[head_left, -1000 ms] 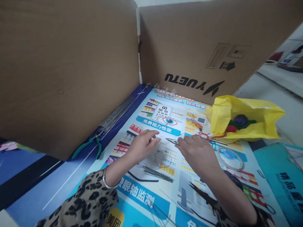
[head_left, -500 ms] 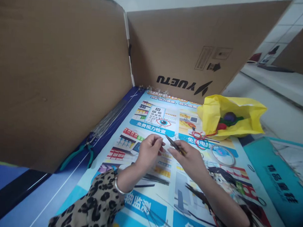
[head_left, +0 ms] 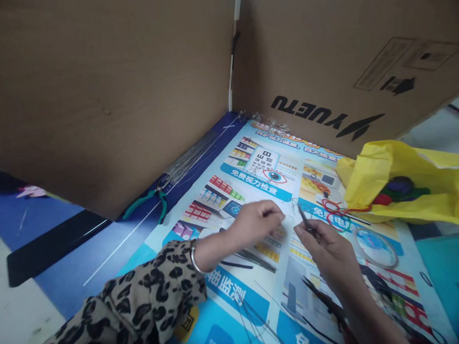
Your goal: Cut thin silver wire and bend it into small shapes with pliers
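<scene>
Printed poster (head_left: 224, 317) over blue worktop (head_left: 87, 260); cardboard panels (head_left: 115, 87) upright beyond and left of fingers. Slim-nosed pliers (head_left: 305, 221) pinched in fingers of right hand (head_left: 330, 246), dark tip slanting away, just right of left fingertips. Left hand (head_left: 252, 225): fingers curled, thumb close to forefinger; cannot tell whether anything sits between. Grey wire bundle (head_left: 256, 259) just nearer than left fingers. Teal-handled pliers (head_left: 138, 205) well left, at near end of longer wire bundle (head_left: 192, 158). Beyond right fingers, rightward: yellow bag (head_left: 410, 158), mouth open, red string (head_left: 335, 213) beside it.
</scene>
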